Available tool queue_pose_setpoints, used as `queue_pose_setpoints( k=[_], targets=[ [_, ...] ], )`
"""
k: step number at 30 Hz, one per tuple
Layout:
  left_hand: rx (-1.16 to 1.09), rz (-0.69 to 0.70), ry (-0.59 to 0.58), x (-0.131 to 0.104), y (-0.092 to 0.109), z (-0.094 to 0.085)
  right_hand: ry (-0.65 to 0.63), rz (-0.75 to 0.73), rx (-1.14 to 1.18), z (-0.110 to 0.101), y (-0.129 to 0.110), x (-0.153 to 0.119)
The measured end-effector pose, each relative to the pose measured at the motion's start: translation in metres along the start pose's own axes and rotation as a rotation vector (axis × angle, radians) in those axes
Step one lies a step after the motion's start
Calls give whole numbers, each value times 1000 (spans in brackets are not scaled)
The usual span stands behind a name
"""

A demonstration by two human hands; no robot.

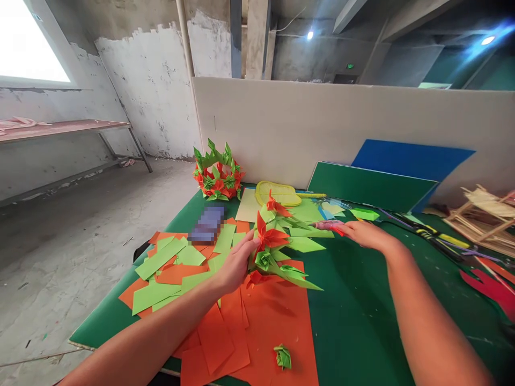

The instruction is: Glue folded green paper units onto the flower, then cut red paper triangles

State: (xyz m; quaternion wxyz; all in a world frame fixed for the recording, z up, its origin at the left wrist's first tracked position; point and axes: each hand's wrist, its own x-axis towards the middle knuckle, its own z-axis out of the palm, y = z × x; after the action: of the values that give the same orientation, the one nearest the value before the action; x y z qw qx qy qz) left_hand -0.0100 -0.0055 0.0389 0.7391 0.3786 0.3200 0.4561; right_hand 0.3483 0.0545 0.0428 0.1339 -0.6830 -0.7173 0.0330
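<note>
My left hand (239, 260) is closed around an origami flower piece (265, 261), a row of orange paper flowers, green rosettes and long pointed green leaves. It is held above the orange sheets, with its leaves pointing right. My right hand (360, 234) grips a small pink tool with a red trigger and a narrow tip, which looks like a glue gun (328, 225). Its tip points left toward the flower piece; whether they touch I cannot tell. Below, a single green paper rosette (283, 357) lies on a large orange sheet (277, 321).
A finished-looking ring of paper flowers (219, 179) stands at the back left. Loose green and orange paper slips (161, 257) cover the left side around a blurred phone-like object (207, 224). Behind are a yellow fly swatter (281, 193), pliers (438, 236) and a wooden stick model (483, 220).
</note>
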Motion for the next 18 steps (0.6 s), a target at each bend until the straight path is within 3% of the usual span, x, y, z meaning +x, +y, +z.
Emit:
queue_pose_setpoints(
  k=[3, 6, 10, 13, 14, 16, 18],
  targets=[
    [9, -17, 18, 0, 0, 1, -181, 114, -64, 4, 9, 1],
    [0, -29, 35, 1, -1, 1, -266, 190, -106, 4, 9, 0],
    [-15, -25, 27, 0, 0, 1, -296, 244, -151, -8, -3, -4],
    [-7, 10, 3, 0, 1, 1, -263, 232, -183, -35, -33, -21],
    [1, 21, -6, 0, 1, 1, -270, 152, -135, -46, -48, -30],
    [12, 44, -33, 1, 0, -1, -364, -149, 72, -64, -86, -55],
    [9, 63, -50, 2, -2, -2, -550, -455, 216, -71, -126, -81]
  ],
)
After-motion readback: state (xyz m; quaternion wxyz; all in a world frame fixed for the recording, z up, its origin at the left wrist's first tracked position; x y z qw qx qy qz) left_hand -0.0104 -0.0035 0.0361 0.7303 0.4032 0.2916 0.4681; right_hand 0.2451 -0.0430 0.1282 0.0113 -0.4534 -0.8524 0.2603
